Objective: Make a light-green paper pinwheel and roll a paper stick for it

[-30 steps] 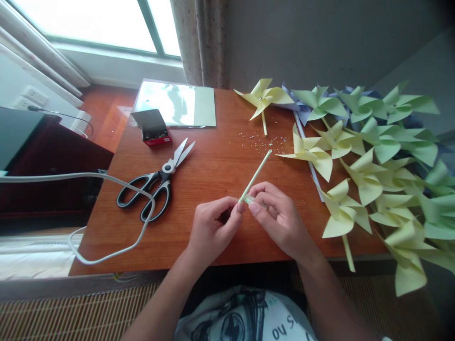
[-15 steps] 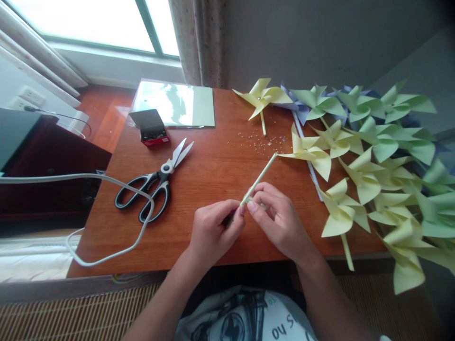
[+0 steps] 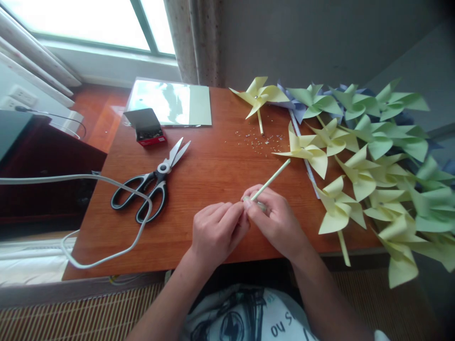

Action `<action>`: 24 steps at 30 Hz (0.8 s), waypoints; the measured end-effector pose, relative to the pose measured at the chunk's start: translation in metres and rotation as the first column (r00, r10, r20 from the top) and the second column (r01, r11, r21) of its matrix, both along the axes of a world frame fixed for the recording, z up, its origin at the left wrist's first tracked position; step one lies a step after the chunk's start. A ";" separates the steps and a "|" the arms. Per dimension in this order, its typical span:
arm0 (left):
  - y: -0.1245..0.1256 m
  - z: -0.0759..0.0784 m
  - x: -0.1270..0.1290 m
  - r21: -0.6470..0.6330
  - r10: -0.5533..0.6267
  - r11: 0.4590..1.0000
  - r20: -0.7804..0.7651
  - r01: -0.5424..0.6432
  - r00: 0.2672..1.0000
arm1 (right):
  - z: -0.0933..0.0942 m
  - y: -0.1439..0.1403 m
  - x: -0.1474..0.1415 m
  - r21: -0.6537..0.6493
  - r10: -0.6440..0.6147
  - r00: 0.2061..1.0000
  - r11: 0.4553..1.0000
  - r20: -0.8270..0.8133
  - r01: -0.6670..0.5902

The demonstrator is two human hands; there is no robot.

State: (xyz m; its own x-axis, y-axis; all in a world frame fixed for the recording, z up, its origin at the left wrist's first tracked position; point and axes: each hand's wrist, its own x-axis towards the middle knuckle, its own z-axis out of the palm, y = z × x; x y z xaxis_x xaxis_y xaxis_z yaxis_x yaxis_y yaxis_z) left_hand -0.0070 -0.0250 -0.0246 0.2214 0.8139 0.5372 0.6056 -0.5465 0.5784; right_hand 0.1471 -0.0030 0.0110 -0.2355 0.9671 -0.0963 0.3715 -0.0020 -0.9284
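Observation:
A thin, pale yellow-green rolled paper stick [image 3: 272, 179] slants up and to the right from between my hands. My right hand [image 3: 275, 218] is closed round its lower part, thumb and fingers pinching it. A small greyish-green rounded thing [image 3: 262, 207] shows under the right fingers; its kind is unclear. Against the right fingertips, my left hand [image 3: 218, 227] is closed, knuckles up. What it pinches near the stick's lower end is hidden. Beyond the stick's upper end lies a yellow paper pinwheel [image 3: 305, 150].
Black-handled scissors [image 3: 161, 177] lie open on the wooden table [image 3: 206, 170], a white cable [image 3: 138, 237] across their handles. Behind are an open small red box [image 3: 151, 135] and paper sheets in clear film [image 3: 199, 106]. Yellow, green [image 3: 378, 135] and purple pinwheels crowd the right; tiny scraps [image 3: 265, 143] are scattered nearby.
The stick has shifted right and tilted lower, its lower part now between the right fingers. My left hand has turned knuckles up and closed more tightly. The view has shifted slightly.

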 end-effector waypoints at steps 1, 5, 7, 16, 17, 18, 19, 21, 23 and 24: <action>0.000 0.001 0.000 -0.013 0.002 1.000 0.031 -0.001 1.000 | 0.000 0.000 0.000 0.006 0.007 1.000 1.000 -0.018 -0.007; -0.001 0.004 -0.004 -0.167 0.043 0.986 0.202 -0.009 0.978 | -0.002 -0.004 0.003 0.030 0.051 0.983 0.998 -0.174 -0.046; -0.001 0.007 -0.006 -0.246 0.076 0.969 0.251 -0.012 0.965 | -0.005 -0.006 0.004 0.025 0.037 0.971 0.999 -0.236 -0.032; -0.002 0.008 -0.005 -0.241 0.098 0.970 0.233 -0.040 0.968 | -0.006 -0.011 0.002 -0.057 -0.049 0.956 0.998 -0.290 0.034; -0.001 0.007 -0.004 -0.219 0.092 0.975 0.211 -0.044 0.973 | -0.005 -0.010 0.004 -0.043 -0.042 0.959 0.999 -0.280 0.031; -0.001 0.006 -0.004 -0.191 0.085 0.980 0.186 -0.048 0.979 | -0.005 -0.009 0.005 -0.022 -0.034 0.964 0.999 -0.265 0.029; -0.001 0.004 -0.004 -0.161 0.076 0.986 0.157 -0.050 0.985 | -0.006 -0.009 0.007 0.002 -0.027 0.969 1.000 -0.245 0.028; -0.001 0.002 -0.003 -0.098 0.063 0.994 0.083 -0.055 0.995 | -0.007 -0.008 0.010 0.037 -0.011 0.980 0.999 -0.201 0.019; -0.001 0.001 -0.002 -0.047 0.054 0.997 -0.001 -0.054 0.999 | -0.009 -0.008 0.013 0.045 -0.003 0.986 0.999 -0.167 0.011; -0.001 0.001 -0.002 -0.033 0.046 0.998 -0.041 -0.047 0.998 | -0.010 -0.007 0.015 0.044 -0.005 0.988 0.999 -0.155 0.012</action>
